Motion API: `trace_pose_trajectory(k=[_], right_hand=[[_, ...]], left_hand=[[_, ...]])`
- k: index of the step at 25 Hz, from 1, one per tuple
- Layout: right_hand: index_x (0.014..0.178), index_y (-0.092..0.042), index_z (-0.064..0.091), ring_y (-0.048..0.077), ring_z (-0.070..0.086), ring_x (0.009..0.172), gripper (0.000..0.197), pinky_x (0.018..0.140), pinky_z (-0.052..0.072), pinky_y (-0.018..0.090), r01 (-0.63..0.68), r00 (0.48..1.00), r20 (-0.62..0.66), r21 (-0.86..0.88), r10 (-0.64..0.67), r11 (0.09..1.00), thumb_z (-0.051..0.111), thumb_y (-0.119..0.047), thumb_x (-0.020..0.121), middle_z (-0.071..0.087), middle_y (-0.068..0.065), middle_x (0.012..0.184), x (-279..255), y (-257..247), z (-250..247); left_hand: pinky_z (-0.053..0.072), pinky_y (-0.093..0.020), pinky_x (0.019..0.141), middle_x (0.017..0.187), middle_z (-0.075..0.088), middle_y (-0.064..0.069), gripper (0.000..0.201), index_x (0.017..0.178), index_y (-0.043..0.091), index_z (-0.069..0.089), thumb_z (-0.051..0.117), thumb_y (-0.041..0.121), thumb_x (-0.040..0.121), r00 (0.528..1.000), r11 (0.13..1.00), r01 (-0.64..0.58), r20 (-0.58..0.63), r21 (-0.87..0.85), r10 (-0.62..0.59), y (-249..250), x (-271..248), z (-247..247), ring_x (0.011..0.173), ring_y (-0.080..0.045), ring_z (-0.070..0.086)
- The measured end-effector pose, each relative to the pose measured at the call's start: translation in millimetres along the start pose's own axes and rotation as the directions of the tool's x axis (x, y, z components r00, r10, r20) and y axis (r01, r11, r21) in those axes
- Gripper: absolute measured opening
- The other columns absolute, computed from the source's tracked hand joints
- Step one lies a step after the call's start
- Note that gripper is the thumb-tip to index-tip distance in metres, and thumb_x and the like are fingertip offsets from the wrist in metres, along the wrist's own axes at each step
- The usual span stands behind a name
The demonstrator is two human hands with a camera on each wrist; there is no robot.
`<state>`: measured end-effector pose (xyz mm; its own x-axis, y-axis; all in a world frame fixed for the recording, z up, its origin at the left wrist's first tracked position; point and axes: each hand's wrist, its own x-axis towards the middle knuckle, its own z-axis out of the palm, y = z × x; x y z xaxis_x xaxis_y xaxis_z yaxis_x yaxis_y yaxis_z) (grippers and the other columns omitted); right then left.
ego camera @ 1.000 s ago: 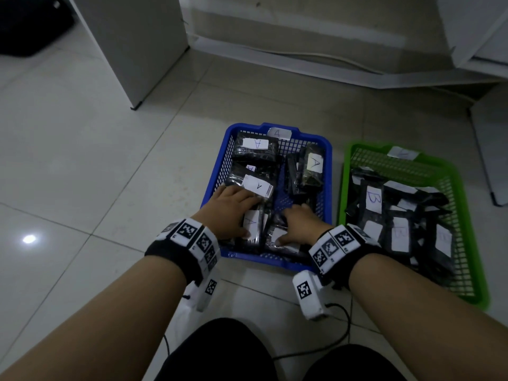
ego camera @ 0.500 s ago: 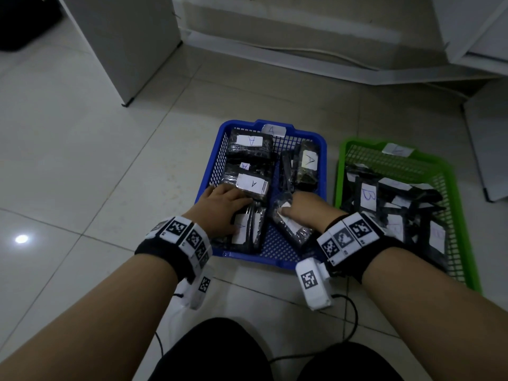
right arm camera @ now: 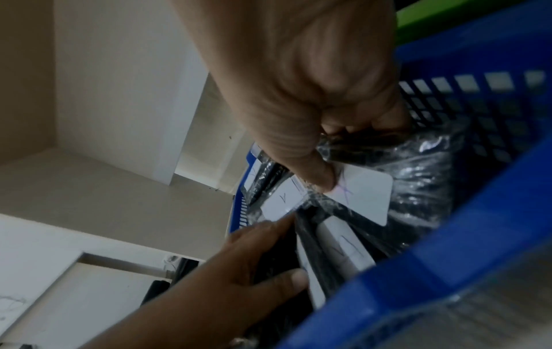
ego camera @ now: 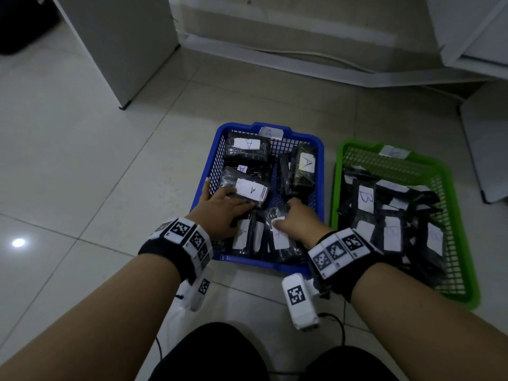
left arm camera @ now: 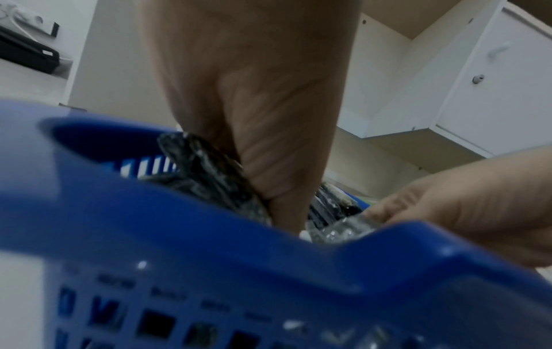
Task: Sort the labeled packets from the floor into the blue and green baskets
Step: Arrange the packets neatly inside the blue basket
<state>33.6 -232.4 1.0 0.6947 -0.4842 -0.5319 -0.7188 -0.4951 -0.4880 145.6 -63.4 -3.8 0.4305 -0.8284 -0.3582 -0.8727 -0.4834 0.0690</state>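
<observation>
The supporting surface is a pale glossy tiled floor (ego camera: 82, 166) with thin dark grout lines. Directly on it rest a blue perforated plastic basket (ego camera: 320, 171) and a green perforated plastic basket (ego camera: 456, 215), side by side and slightly apart. A white cabinet panel (ego camera: 121, 45) stands on the floor behind them.
</observation>
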Motion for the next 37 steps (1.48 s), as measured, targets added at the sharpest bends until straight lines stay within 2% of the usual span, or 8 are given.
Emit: trace_pose_trajectory(k=[6,11,20,23,26,31,34,37], right_hand=[[0.135,-0.003,0.037,0.03,0.058,0.107,0.06,0.069,0.04,0.026,-0.064,0.996,-0.055,-0.016,0.063,0.998,0.063,-0.027,0.086,0.057,0.015,0.121,4,0,-9],[0.124,-0.003,0.045,0.027,0.058,0.095,0.049,0.066,0.04,0.025,-0.066,0.992,-0.102,0.027,0.068,0.997,0.064,-0.022,0.083,0.061,0.014,0.112,1,3,-6],[0.107,-0.005,0.059,0.026,0.061,0.093,0.034,0.073,0.05,0.028,-0.034,0.995,-0.091,0.055,0.039,0.998,0.068,-0.019,0.077,0.065,0.011,0.103,1,4,-14],[0.112,-0.008,0.058,0.024,0.06,0.091,0.037,0.064,0.045,0.025,0.038,0.979,-0.201,0.139,-0.009,0.99,0.069,-0.022,0.08,0.065,0.008,0.102,-3,5,-20],[0.111,-0.015,0.058,0.023,0.063,0.093,0.033,0.077,0.051,0.03,0.175,0.953,-0.295,0.361,-0.066,0.916,0.072,-0.021,0.081,0.065,0.002,0.099,-4,4,-30],[0.115,-0.016,0.059,0.018,0.066,0.098,0.03,0.085,0.055,0.035,0.181,0.983,-0.139,0.691,-0.117,0.7,0.067,-0.009,0.087,0.068,0.004,0.111,-15,0,-41],[0.109,-0.018,0.06,0.025,0.064,0.103,0.018,0.092,0.053,0.045,0.125,0.99,-0.137,0.764,-0.03,0.633,0.059,-0.012,0.093,0.067,0.008,0.115,-15,6,-47],[0.099,-0.023,0.059,0.029,0.061,0.107,0.008,0.096,0.049,0.051,0.078,0.995,-0.098,0.725,-0.01,0.684,0.057,-0.018,0.094,0.065,0.009,0.116,-13,9,-46]], left_hand=[[0.003,-0.057,0.117,0.144,0.031,0.01,0.048,0.132,0.038,0.044,0.051,0.056,0.087,0.973,0.993,0.023,-0.225,-0.113,-0.048,-3,6,-6,0.139,-0.019,0.022],[-0.007,-0.06,0.114,0.158,0.017,0.011,0.062,0.148,0.037,0.016,0.027,0.062,0.093,0.988,0.991,0.131,-0.084,-0.028,-0.133,-7,18,-4,0.146,-0.017,0.014],[-0.01,-0.063,0.111,0.154,0.024,0.011,0.055,0.145,0.039,0.028,0.032,0.059,0.093,0.982,0.977,0.177,-0.048,-0.118,-0.184,-11,19,-8,0.142,-0.015,0.024],[0.014,-0.046,0.117,0.154,0.025,0.004,0.054,0.145,0.027,0.034,0.046,0.043,0.095,0.983,0.96,0.027,-0.169,-0.28,-0.077,-13,15,-18,0.138,-0.017,0.033],[0.042,-0.025,0.095,0.138,0.047,0.0,0.053,0.141,0.02,0.042,0.058,0.031,0.092,0.98,0.856,-0.044,-0.189,-0.515,-0.063,0,11,-37,0.11,-0.016,0.057],[0.046,-0.011,0.058,0.094,0.068,0.002,0.021,0.107,0.018,0.06,0.063,0.03,0.089,0.992,0.546,0.112,0.064,-0.831,-0.106,26,19,-41,0.068,-0.008,0.062],[0.051,-0.019,0.064,0.08,0.068,-0.002,0.013,0.087,0.011,0.063,0.064,0.024,0.089,0.984,0.409,0.153,0.101,-0.9,-0.147,27,19,-42,0.07,-0.009,0.062],[0.057,-0.036,0.081,0.096,0.068,-0.015,0.017,0.102,0.001,0.061,0.054,0.015,0.095,0.974,0.225,0.209,0.184,-0.952,-0.129,31,18,-38,0.089,-0.024,0.066]])
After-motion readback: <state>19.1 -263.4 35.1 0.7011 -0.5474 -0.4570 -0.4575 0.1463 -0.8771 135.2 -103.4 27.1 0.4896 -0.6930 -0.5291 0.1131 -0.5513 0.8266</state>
